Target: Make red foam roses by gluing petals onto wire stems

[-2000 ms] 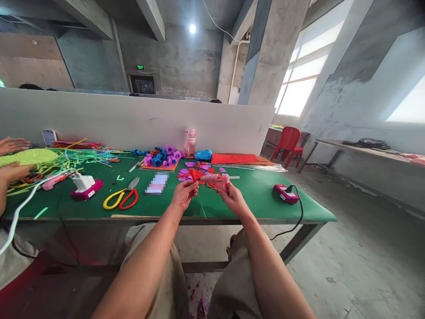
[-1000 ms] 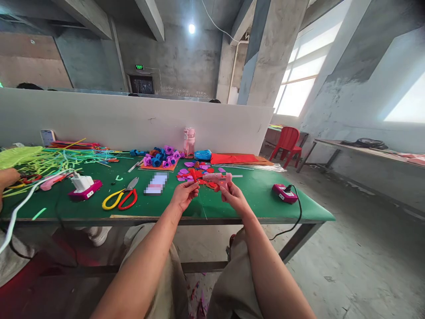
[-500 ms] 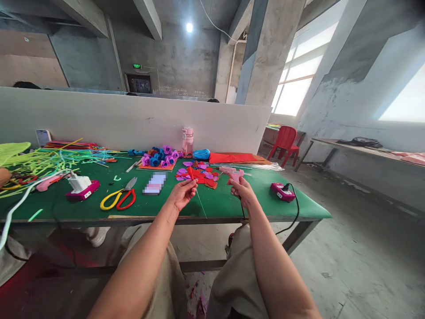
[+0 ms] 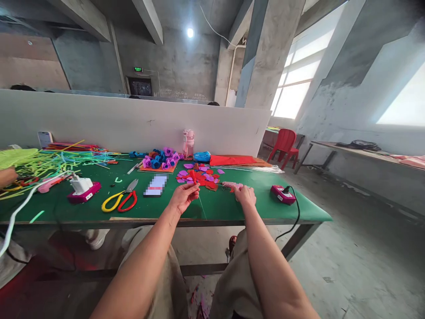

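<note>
My left hand pinches a small red paper flower on a thin wire stem, which slants down below the fingers. Over to the right, my right hand is closed around a pink glue gun low at the tabletop, its nozzle pointing left. My fingers cover its handle. Red and purple paper petals lie scattered just beyond both hands.
Yellow-and-red-handled scissors, a phone and purple-blue paper flowers are to the left. A pink bottle stands by the white partition. A power socket sits right. Another person's hand shows far left.
My right hand has lowered the glue gun to the tabletop and turned palm down over it. My left hand keeps the red flower almost where it was.
</note>
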A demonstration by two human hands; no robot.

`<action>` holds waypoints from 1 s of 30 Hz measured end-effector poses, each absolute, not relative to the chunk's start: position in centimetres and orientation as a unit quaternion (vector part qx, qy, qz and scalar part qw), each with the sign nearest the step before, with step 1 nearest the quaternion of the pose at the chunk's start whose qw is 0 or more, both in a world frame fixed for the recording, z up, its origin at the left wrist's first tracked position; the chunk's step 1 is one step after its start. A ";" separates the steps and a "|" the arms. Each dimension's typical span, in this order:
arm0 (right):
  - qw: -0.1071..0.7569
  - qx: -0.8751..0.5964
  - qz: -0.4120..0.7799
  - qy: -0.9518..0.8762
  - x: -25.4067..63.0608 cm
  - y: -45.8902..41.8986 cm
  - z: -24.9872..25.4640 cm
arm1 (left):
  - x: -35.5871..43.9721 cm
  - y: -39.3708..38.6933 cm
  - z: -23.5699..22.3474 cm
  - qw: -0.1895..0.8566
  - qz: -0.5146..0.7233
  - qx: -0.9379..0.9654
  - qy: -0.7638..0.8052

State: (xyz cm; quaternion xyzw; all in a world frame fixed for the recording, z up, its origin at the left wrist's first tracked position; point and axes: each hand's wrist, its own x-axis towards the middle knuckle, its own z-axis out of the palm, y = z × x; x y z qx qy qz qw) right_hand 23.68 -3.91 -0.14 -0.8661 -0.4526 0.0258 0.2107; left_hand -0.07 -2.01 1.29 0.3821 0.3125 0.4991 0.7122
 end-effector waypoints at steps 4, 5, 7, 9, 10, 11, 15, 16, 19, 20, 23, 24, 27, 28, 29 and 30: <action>0.414 -0.778 -0.051 -0.471 21.0 -5.2 0.5 | 0.1 -2.4 1.6 0.697 0.506 0.401 0.314; 0.482 -0.715 -0.023 -0.506 20.1 -5.4 0.5 | 0.2 -2.5 1.6 0.695 0.505 0.405 0.314; 0.572 -0.586 0.121 -0.561 18.2 -5.5 0.4 | 0.4 -2.7 1.6 0.692 0.504 0.414 0.312; 0.631 -0.498 0.246 -0.541 16.4 -5.5 0.2 | 0.6 -2.8 1.5 0.688 0.503 0.421 0.311; 0.647 -0.468 0.288 -0.529 15.7 -5.5 0.1 | 0.7 -2.8 1.5 0.686 0.504 0.424 0.311; 0.655 -0.448 0.317 -0.520 15.0 -5.6 0.1 | 0.8 -2.8 1.4 0.684 0.504 0.426 0.311; 0.652 -0.415 0.352 -0.528 13.4 -6.1 0.1 | 1.1 -2.7 1.1 0.682 0.506 0.431 0.307; 0.652 -0.419 0.341 -0.532 13.1 -6.3 0.1 | 1.1 -2.7 1.0 0.682 0.507 0.431 0.303; 0.660 -0.437 0.289 -0.539 12.5 -6.8 0.2 | 1.3 -2.6 0.9 0.684 0.512 0.431 0.290; 0.662 -0.438 0.277 -0.541 12.3 -6.9 0.2 | 1.3 -2.7 0.9 0.685 0.514 0.429 0.288; 0.667 -0.435 0.261 -0.546 11.8 -7.1 0.2 | 1.3 -2.7 1.0 0.688 0.514 0.424 0.287; 0.668 -0.435 0.260 -0.546 11.7 -7.1 0.2 | 1.3 -2.7 1.0 0.689 0.514 0.424 0.287; 0.668 -0.437 0.254 -0.547 11.5 -7.2 0.1 | 1.2 -2.7 1.0 0.692 0.514 0.423 0.280; 0.667 -0.438 0.250 -0.548 11.4 -7.2 0.1 | 1.2 -2.6 1.0 0.693 0.514 0.424 0.277; 0.666 -0.438 0.245 -0.551 11.4 -7.2 0.2 | 1.2 -2.6 0.9 0.693 0.514 0.424 0.275; 0.666 -0.439 0.240 -0.553 11.4 -7.2 0.2 | 1.1 -2.6 0.9 0.693 0.515 0.424 0.273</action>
